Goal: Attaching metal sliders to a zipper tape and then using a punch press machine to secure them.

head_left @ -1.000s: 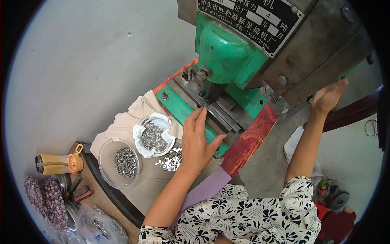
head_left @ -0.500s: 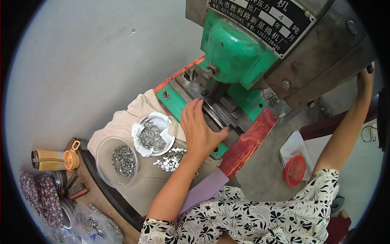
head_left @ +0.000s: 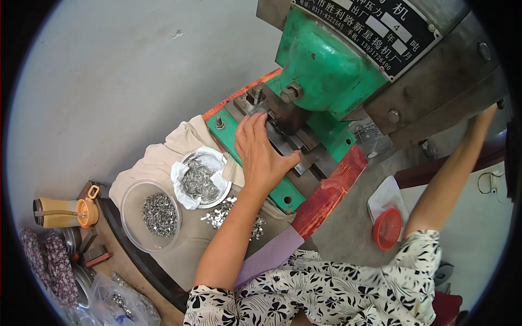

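Observation:
A green and grey press (head_left: 331, 62) stands ahead of me, bolted on a green base plate (head_left: 287, 196). Over its metal die (head_left: 281, 142), below the dark, blurred ram (head_left: 292, 118), my left hand (head_left: 260, 157) is spread. Its fingertips rest by the die's far left end and its thumb lies near the front, well apart. No loose piece shows between them, though the hand covers part of the die. Far to the right, my right hand (head_left: 483, 120) is closed round a dark lever handle (head_left: 501, 103), partly cut off by the picture's rim.
Left of the press, a clear plastic bowl (head_left: 126, 216) holds small metal parts. A paper-lined metal bowl (head_left: 224, 196) contains thin metal pieces. Silvery flakes (head_left: 220, 214) lie on the beige cloth (head_left: 163, 155). A yellow bottle (head_left: 58, 212) stands far left; a red bowl (head_left: 387, 229) sits lower right.
My left hand has shifted slightly away from me and left along the die, the thumb drawing back from its front end. The right hand stays at the lever. The whole view has shifted a little.

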The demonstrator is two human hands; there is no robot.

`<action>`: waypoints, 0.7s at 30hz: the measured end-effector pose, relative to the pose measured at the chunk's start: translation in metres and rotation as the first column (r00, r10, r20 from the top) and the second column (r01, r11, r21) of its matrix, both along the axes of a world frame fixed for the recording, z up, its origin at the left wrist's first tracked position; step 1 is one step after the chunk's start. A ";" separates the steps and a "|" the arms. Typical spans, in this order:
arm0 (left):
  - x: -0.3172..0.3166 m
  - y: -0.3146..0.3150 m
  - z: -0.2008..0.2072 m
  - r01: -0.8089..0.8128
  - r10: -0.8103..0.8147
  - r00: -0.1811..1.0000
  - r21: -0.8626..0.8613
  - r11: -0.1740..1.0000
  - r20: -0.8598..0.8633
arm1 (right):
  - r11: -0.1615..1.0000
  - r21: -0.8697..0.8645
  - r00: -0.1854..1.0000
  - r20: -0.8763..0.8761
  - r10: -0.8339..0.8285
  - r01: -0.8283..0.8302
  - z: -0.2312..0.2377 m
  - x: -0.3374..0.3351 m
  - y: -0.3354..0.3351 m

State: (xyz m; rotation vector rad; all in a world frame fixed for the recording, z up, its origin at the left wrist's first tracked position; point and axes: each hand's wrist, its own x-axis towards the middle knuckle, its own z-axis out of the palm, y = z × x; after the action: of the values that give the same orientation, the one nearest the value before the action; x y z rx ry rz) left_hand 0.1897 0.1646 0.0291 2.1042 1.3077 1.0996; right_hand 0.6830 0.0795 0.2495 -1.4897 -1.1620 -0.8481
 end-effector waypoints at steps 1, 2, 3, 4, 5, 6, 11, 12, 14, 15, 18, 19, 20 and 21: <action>-0.005 -0.001 -0.004 0.011 -0.010 1.000 -0.015 1.000 0.028 | 0.998 0.055 1.000 0.026 -0.014 0.012 -0.024 -0.105 0.001; -0.006 -0.003 -0.005 0.032 -0.031 0.997 -0.014 0.999 0.067 | 0.993 0.116 0.997 0.062 -0.036 0.029 -0.020 -0.070 -0.018; -0.011 -0.002 -0.009 0.040 -0.039 0.996 -0.008 0.999 0.075 | 0.993 0.117 0.997 0.073 -0.032 0.023 -0.024 -0.100 -0.011; -0.014 -0.001 -0.014 0.045 -0.045 0.996 -0.003 0.999 0.076 | 0.965 0.244 0.989 -0.088 0.120 -0.096 -0.035 -0.146 0.004; -0.017 0.000 -0.019 0.048 -0.047 0.996 -0.005 0.999 0.079 | 0.908 0.379 0.934 -0.226 0.277 -0.177 -0.041 -0.172 0.010; -0.017 0.001 -0.021 0.035 -0.037 0.996 0.029 0.999 0.086 | 0.908 0.381 0.934 -0.226 0.276 -0.176 -0.042 -0.171 0.010; -0.017 0.000 -0.021 0.012 -0.015 0.997 0.044 0.999 0.071 | 0.958 0.249 0.959 -0.204 0.198 -0.145 -0.039 -0.162 0.002; -0.015 0.001 -0.020 0.011 -0.014 0.997 0.044 0.999 0.072 | 0.957 0.249 0.959 -0.203 0.199 -0.146 -0.034 -0.154 0.000; -0.015 0.000 -0.020 0.007 -0.009 0.998 0.034 0.999 0.057 | 0.985 0.119 0.976 -0.165 0.141 -0.122 -0.018 -0.127 -0.008; -0.015 0.000 -0.020 0.009 -0.010 0.999 0.029 1.000 0.053 | 0.985 0.065 0.971 -0.168 0.171 -0.162 -0.005 -0.116 -0.013; -0.014 0.001 -0.016 0.003 -0.006 0.998 0.033 0.999 0.067 | 0.988 -0.105 0.992 -0.053 0.113 -0.118 0.044 -0.095 -0.020; -0.013 0.001 -0.014 -0.001 -0.001 0.998 0.019 1.000 0.066 | 0.987 -0.108 0.992 -0.052 0.114 -0.119 0.043 -0.090 -0.019; -0.013 0.001 -0.013 -0.005 0.005 0.998 0.004 1.000 0.065 | 0.992 -0.082 0.996 -0.017 0.090 -0.091 0.039 -0.085 -0.018; -0.013 0.000 -0.013 -0.008 0.008 0.998 0.001 1.000 0.064 | 0.996 -0.055 0.998 0.017 0.067 -0.066 0.033 -0.082 -0.016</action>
State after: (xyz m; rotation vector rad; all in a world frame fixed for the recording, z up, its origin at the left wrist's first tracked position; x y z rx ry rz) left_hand 0.1762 0.1649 0.0163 2.0490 1.2863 1.1623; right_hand 0.6014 0.0635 0.2830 -1.4817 -1.2503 -0.7925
